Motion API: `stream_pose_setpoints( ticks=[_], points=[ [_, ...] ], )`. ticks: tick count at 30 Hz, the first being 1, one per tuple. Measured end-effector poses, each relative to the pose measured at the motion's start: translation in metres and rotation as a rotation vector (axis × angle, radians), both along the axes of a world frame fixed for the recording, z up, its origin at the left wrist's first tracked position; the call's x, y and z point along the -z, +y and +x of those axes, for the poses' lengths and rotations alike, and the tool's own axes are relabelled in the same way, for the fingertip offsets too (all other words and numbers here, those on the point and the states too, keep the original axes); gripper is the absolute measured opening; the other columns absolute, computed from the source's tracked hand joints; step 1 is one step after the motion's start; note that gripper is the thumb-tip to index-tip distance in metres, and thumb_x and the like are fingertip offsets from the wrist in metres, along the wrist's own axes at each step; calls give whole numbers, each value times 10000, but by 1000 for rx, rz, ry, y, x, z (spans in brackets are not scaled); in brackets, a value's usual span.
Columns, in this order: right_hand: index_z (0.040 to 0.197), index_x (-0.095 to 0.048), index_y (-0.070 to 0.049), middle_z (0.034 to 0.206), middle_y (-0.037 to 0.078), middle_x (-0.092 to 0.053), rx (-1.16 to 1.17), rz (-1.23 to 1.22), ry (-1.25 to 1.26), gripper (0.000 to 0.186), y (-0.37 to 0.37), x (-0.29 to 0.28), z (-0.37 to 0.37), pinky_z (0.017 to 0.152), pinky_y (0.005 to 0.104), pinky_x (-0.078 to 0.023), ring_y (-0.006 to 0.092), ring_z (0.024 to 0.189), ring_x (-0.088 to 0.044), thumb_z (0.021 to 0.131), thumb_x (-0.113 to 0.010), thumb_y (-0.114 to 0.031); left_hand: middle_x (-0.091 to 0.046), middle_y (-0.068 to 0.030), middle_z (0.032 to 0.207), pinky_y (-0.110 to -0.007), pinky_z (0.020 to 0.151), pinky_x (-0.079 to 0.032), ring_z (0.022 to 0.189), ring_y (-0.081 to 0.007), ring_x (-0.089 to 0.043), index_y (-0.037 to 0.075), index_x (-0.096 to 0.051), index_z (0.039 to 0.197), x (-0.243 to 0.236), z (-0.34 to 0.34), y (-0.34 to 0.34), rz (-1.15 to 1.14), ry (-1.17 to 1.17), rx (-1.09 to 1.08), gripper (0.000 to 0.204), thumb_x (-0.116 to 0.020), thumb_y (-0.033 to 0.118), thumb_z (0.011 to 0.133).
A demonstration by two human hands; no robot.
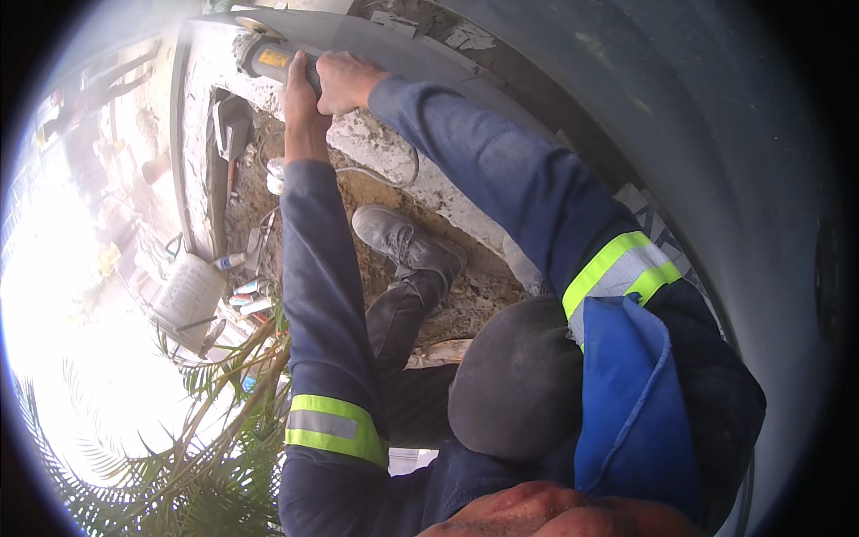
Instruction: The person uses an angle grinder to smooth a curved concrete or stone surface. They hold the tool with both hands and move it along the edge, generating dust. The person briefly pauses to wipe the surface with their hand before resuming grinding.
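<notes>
Both of my arms reach up to the top of the view, to an angle grinder [273, 63] with a grey body and a yellow label. My left hand [306, 98] is wrapped around the body, its thumb lying along the side. Close beside it, my right hand [346, 80] is closed around the rear end. The grinder's round head lies against or very near the grey wall surface [331, 31]; contact cannot be made out. A thin grey cord [385, 182] trails below the hands.
A rough, broken masonry ledge [376, 148] runs below the wall. My shoe [394, 234] stands on dirt beside it. To the left are a white bucket [190, 295], a trowel-like tool [233, 148] and palm fronds [192, 430]. A blue cloth [631, 394] hangs by my right arm.
</notes>
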State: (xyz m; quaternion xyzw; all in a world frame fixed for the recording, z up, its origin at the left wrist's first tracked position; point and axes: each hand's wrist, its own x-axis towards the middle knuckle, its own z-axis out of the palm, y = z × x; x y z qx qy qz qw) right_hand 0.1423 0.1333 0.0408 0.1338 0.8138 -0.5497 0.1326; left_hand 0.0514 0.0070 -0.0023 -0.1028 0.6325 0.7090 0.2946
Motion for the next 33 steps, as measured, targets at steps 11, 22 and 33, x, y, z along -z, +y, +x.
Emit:
stream_pose_setpoints(
  ticks=[11,22,33],
  points=[
    [1154,-729,50,1163,241,-740,-10,71,-11,435,-5,5,2,991,469,-580,384,1137,-715,770,-727,-154,-714,-146,1060,-376,792,-620,917,-240,-732,-64,-601,1235,-18,21,9,-5,-54,-17,409,-641,288,1031],
    [1181,-596,151,1190,368,-674,64,-8,12,515,3,-11,30,1002,487,-548,464,1175,-669,752,-731,-99,-718,-142,1000,-334,680,-594,787,-189,-719,-88,-612,1210,-38,57,22,-45,146,-123,389,-716,203,974],
    [1146,-668,137,1167,345,-697,46,64,-17,495,1,2,7,994,479,-565,446,1146,-691,731,-749,-121,-720,-159,1037,-350,712,-602,819,-222,-731,-97,-615,1217,-24,33,20,-61,127,-138,389,-725,177,963]
  ],
)
